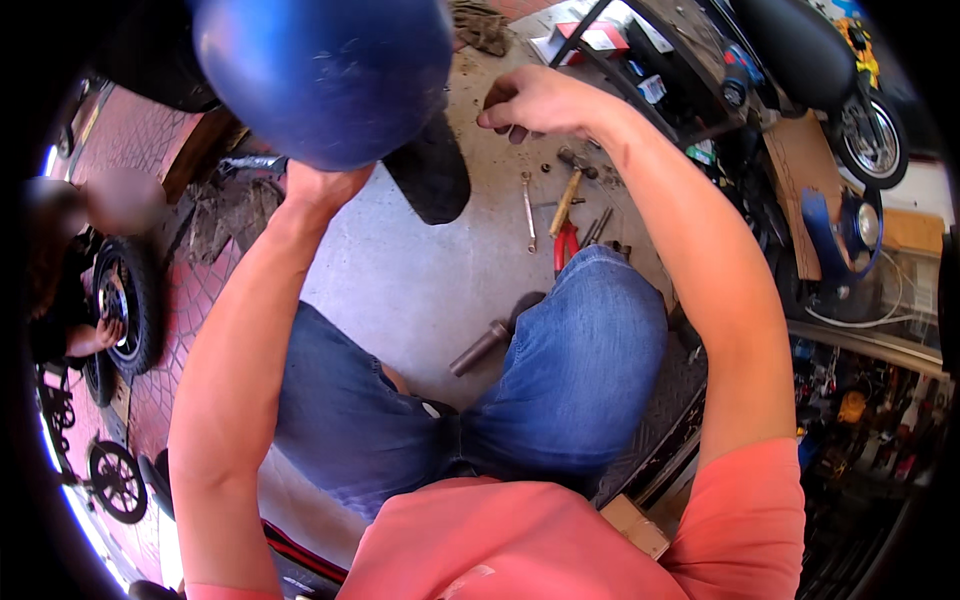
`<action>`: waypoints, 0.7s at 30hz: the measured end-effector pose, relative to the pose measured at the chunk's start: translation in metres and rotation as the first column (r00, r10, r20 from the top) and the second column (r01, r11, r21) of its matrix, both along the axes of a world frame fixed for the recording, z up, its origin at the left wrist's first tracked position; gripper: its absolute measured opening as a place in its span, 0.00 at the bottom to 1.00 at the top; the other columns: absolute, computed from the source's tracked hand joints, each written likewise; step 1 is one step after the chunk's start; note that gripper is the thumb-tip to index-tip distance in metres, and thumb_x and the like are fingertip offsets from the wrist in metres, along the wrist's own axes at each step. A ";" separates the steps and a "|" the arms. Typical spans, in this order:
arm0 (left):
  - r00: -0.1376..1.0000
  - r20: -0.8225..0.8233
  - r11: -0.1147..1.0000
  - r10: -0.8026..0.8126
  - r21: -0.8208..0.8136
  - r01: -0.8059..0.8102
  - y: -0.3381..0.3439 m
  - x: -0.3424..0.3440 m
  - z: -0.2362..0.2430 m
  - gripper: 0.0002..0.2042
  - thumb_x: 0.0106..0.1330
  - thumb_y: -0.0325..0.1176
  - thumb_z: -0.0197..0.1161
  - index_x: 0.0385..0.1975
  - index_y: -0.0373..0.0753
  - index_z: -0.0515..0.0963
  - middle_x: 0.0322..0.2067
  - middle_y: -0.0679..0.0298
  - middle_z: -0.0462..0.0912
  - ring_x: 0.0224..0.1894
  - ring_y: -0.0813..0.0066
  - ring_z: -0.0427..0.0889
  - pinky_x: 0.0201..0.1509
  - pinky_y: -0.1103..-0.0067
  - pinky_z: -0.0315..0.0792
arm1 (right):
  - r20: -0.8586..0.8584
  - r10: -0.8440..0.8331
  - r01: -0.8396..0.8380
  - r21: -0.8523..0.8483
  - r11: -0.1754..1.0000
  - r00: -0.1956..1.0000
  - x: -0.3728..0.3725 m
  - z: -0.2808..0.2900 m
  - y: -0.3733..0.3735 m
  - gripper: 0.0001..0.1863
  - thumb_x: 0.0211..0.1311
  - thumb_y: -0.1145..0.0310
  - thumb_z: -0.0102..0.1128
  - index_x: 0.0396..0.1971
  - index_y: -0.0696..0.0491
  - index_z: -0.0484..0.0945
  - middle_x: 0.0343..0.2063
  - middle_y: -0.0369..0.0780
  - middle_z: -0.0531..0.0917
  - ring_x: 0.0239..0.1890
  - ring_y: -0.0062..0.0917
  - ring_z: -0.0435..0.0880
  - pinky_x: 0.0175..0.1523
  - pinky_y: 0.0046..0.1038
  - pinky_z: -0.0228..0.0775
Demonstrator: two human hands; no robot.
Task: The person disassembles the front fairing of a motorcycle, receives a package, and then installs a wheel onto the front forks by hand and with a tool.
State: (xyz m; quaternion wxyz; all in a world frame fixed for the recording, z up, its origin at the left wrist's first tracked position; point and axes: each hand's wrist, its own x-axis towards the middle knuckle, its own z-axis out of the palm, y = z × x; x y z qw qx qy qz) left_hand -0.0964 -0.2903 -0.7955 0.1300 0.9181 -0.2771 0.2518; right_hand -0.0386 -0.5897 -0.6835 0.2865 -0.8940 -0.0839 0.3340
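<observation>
A large, glossy, scratched blue rounded shell point(325, 75) fills the top of the head view; I cannot tell its exact kind. My left hand point(325, 185) reaches up to its lower edge, and the shell hides the fingers. Below the shell hangs a dark, flat, rounded flap point(432, 175). To the right of the shell, my right hand point(535, 103) is held in the air above the floor. Its fingers are curled in and pressed together; whatever they hold, if anything, does not show. Under it lie a hammer point(568, 195), a combination wrench point(529, 212) and red-handled pliers point(566, 245).
A dark metal tube point(482, 347) lies between my knees. On the left, a person's hand point(105, 332) rests by a motorcycle wheel point(128, 305). A metal-framed bench point(690, 60) with a cordless drill point(738, 72) stands at the right. Dirty rags point(225, 215) lie left of my arm.
</observation>
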 end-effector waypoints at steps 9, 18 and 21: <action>0.980 -0.193 0.937 -0.052 -0.349 -0.020 0.004 0.015 0.009 0.16 0.72 0.33 0.71 0.56 0.35 0.81 0.44 0.65 0.85 0.45 0.73 0.81 0.54 0.74 0.77 | 0.464 0.295 -0.095 -0.407 0.909 0.835 0.078 -0.062 -0.056 0.17 0.61 0.56 0.68 0.43 0.53 0.89 0.39 0.48 0.90 0.45 0.43 0.90 0.50 0.42 0.81; 0.732 -0.681 0.812 0.033 -0.409 -0.417 -0.061 -0.057 0.086 0.39 0.66 0.46 0.70 0.71 0.29 0.66 0.69 0.46 0.71 0.71 0.57 0.69 0.75 0.67 0.60 | 0.117 0.042 0.013 -0.435 0.901 0.992 0.053 -0.196 -0.154 0.20 0.60 0.63 0.61 0.51 0.53 0.88 0.55 0.52 0.86 0.59 0.46 0.85 0.63 0.45 0.76; 0.514 -0.854 0.816 0.083 -0.237 -0.527 -0.060 -0.072 0.093 0.40 0.62 0.49 0.70 0.67 0.25 0.68 0.63 0.46 0.78 0.64 0.55 0.76 0.72 0.66 0.65 | 0.162 -0.034 0.095 -0.383 0.919 0.986 0.045 -0.226 -0.165 0.21 0.60 0.62 0.63 0.52 0.51 0.87 0.55 0.51 0.86 0.61 0.45 0.84 0.64 0.45 0.75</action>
